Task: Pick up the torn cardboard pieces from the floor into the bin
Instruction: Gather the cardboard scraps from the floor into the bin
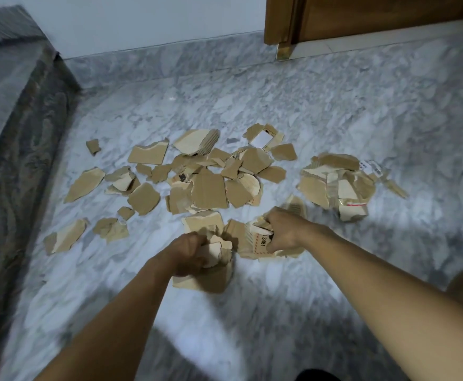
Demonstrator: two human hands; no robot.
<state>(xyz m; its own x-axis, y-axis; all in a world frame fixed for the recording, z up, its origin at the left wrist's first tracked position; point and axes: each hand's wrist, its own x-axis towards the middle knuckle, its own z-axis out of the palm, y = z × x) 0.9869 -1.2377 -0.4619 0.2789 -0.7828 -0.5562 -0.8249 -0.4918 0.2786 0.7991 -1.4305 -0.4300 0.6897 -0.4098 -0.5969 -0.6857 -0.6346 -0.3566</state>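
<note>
My left hand is curled tight round a wad of torn cardboard, low over the marble floor, with a larger flat scrap lying under my knuckles. My right hand, just beside it, grips a second bunch with the fingers folded over the top. The printed piece facing me in that bunch shows the black digits 3481 inside orange dashed lines.

The rest of the loose pieces lie spread on the floor just beyond both hands, trailing off to the left of my left hand. Farther beyond my right hand, one scrap carries a white label; its print is too small to read. Off to the right of my right hand sits a separate heap, with a strip of red-and-white tape on its near edge. At its far edge are barcode stickers, too blurred to read.
</note>
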